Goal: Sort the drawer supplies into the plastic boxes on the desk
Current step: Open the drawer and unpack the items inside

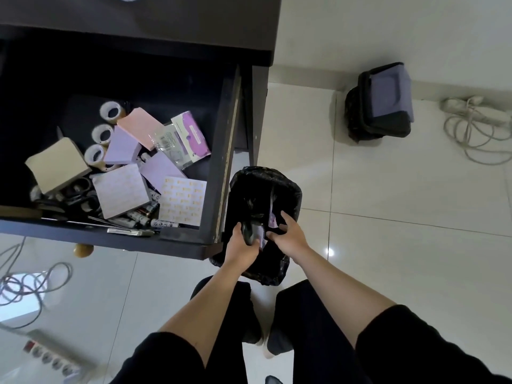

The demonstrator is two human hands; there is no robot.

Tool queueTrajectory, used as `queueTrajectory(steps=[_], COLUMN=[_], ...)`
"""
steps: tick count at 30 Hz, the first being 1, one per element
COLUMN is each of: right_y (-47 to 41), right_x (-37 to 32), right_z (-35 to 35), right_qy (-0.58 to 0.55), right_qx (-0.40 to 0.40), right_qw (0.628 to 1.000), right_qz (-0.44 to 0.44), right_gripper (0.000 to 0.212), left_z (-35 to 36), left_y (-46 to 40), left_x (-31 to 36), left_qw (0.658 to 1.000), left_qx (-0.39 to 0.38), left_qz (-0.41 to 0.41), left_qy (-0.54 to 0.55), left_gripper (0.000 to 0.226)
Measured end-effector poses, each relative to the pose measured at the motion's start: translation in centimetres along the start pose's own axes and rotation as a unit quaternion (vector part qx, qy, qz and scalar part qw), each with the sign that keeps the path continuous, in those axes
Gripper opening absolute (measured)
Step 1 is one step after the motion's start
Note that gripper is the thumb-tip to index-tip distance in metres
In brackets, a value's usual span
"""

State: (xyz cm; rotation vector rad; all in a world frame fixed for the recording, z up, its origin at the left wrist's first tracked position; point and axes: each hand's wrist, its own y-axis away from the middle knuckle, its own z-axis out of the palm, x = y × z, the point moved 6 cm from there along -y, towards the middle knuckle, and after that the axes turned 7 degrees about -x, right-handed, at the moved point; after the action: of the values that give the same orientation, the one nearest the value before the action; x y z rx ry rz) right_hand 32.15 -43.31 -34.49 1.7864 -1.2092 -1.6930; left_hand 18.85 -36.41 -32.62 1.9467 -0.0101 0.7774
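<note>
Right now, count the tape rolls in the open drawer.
3. They lie in a line at the drawer's left-middle: tape roll one farthest back, tape roll two in the middle, tape roll three nearest. The clutter may hide more.

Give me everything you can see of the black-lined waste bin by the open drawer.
The small waste bin lined with a glossy black plastic bag stands upright on the pale tiled floor, close beside the open dark wooden drawer. The crinkled bag folds over its rim. Both hands are over its mouth: the left hand grips a dark object, the right hand holds dark material. A bit of purple shows inside.
</note>
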Motion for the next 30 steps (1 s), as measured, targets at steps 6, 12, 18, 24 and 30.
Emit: queueTrajectory(steps=[6, 12, 18, 24, 30], right_y=[4.7, 13.2, 20.5, 22.4, 20.8], right_x=[-1.3, -5.0, -11.7, -19.6, -26.2], right_z=[-1.0, -2.0, -1.7, 0.7, 4.4], right_qy=[0.016, 0.005, 0.018, 0.002, 0.020], right_qx=[0.011, 0.024, 0.049, 0.077, 0.118], right_qw=[0.999, 1.000, 0.995, 0.979, 0.965], right_qz=[0.026, 0.003, -0.089, -0.189, -0.235], right_gripper=[0.067, 0.044, 0.024, 0.020, 0.018], left_z=[-1.0, -2.4, -5.8, -12.7, -22.9], left_y=[5.3, 15.5, 23.9, 26.7, 25.4], left_x=[0.7, 4.1, 6.3, 6.9, 5.5], left_qw=[1.000, 0.999, 0.993, 0.962, 0.933], left_qx=[0.001, 0.013, 0.082, 0.225, 0.329], left_qz=[-0.006, 0.026, 0.084, 0.144, 0.143], left_qy=[-0.023, -0.035, 0.006, 0.048, 0.040], left_gripper=[0.064, 0.051, 0.042, 0.027, 0.027])
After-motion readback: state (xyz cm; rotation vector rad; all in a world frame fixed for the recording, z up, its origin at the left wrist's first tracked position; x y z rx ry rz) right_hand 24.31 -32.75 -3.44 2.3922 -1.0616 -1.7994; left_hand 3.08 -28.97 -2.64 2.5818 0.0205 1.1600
